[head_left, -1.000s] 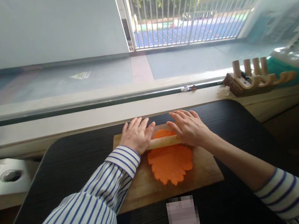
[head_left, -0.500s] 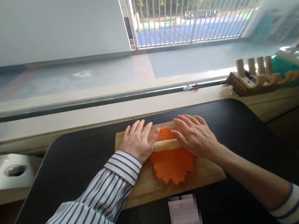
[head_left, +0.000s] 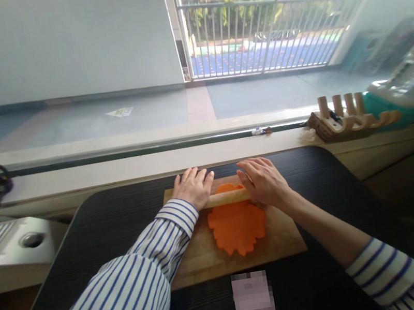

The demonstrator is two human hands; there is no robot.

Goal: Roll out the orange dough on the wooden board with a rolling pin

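A pale wooden rolling pin (head_left: 226,198) lies crosswise over the far part of a flat sheet of orange dough (head_left: 237,228). The sheet has a ragged, scalloped near edge and rests on a wooden board (head_left: 192,262). My left hand (head_left: 193,187) is on the pin's left end, its fingers reaching forward over it. At the right end, my right hand (head_left: 263,180) has its fingers bent over the pin, with the thumb on the inner side. Both ends of the pin are hidden beneath my hands.
The board sits on a black table (head_left: 120,205). A blurred pinkish object (head_left: 253,299) lies at its near edge. Beyond runs a white sill (head_left: 146,165) with a wooden rack (head_left: 343,120) and a teal-bottomed container (head_left: 399,106). A white unit (head_left: 8,241) stands left.
The rolling pin has moved away from me, nearer the far edge of the orange dough. My fingers, mainly the right ones, are more bent. The view has tilted up slightly.
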